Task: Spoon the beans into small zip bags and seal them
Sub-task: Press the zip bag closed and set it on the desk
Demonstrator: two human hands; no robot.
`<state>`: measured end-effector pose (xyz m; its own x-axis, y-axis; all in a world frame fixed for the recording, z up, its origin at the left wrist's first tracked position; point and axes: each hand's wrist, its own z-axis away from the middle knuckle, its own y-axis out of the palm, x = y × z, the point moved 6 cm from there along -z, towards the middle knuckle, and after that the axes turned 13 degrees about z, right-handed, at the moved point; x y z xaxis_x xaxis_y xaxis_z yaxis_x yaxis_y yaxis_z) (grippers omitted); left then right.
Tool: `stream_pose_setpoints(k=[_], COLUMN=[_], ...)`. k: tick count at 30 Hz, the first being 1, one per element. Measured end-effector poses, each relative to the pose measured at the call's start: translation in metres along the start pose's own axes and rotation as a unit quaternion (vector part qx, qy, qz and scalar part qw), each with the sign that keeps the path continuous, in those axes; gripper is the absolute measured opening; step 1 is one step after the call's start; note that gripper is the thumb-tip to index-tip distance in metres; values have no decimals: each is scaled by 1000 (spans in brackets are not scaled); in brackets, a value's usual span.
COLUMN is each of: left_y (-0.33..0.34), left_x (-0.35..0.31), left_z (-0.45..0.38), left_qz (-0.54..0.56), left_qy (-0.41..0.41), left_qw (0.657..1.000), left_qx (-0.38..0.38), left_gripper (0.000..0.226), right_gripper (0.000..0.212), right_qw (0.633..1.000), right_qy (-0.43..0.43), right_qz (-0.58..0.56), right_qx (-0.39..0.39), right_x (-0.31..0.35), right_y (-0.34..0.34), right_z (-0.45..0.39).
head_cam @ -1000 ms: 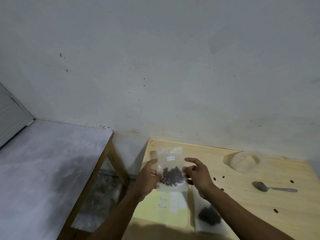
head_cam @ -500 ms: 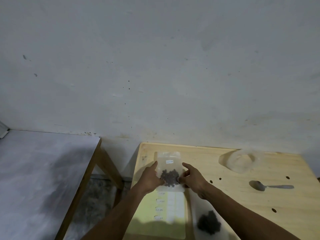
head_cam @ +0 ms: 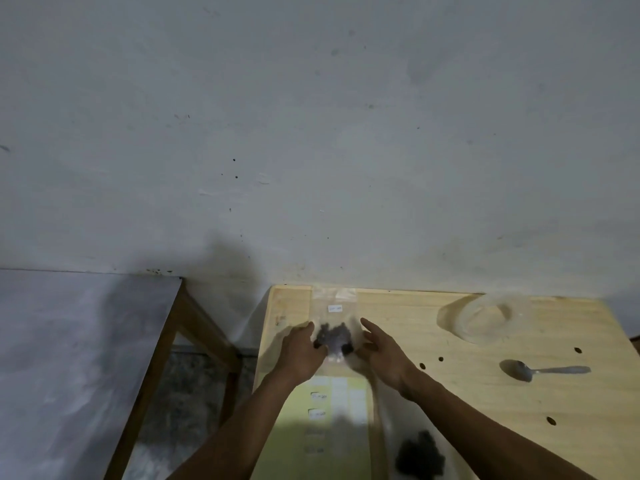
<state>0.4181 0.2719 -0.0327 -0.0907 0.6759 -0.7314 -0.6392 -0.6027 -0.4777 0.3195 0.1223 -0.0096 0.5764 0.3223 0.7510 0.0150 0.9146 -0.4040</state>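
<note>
Lower centre: left hand [head_cam: 300, 351] pinches zip bag [head_cam: 334, 320] of beans [head_cam: 333, 337] | right hand [head_cam: 382, 351] fingers straight beside bag | spoon [head_cam: 543, 370] right, on tabletop [head_cam: 485, 393]

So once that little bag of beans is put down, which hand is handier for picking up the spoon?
Probably the right hand. The spoon lies on the wooden table out to its right, with nothing between. The left hand sits beyond the bag and would have to cross over.

head view, forward and down (mostly wall [head_cam: 311, 133]), table [head_cam: 485, 393] low
</note>
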Motion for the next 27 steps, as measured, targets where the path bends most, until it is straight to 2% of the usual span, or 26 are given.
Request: stream_pose_setpoints(k=[3,6,8,10,14,18,22,25,27], left_y=[-5,-7,1,17,61,96,113,114,112], left_x=[5,2,-4,-11,-15,-20,-20,-20,-19], left_z=[-2,4,11,24,53,78,89,93,95], left_qz=[19,35,53,62,135,157,147,135,126], left_qy=[17,36,44,37,-43,-99,-108,-98,-82], left_qw=[999,996,996,997,980,958,959,965,971], left_qx=[-37,-75,-59,-2,137,218,219,201,185], left_gripper=[63,40,25,20,40,23,53,65,63], right_gripper=[55,50,47,47,48,44,33,31,26], right_qw=[998,988,979,971,955,953,957,959,971], right_qy=[-1,-4,3,20,74,109,103,95,108], right_qz=[45,109,149,181,254,268,261,245,158], right_qx=[-52,-108,-139,-156,-135,-92,-71,-104,-145], right_x=[-8,-16,-26,-40,-72,-96,-105,-99,-95], right_y=[-19,-44,-60,-73,-81,-67,-52,-50,-52], right_z=[9,26,38,52,79,100,110,117,124])
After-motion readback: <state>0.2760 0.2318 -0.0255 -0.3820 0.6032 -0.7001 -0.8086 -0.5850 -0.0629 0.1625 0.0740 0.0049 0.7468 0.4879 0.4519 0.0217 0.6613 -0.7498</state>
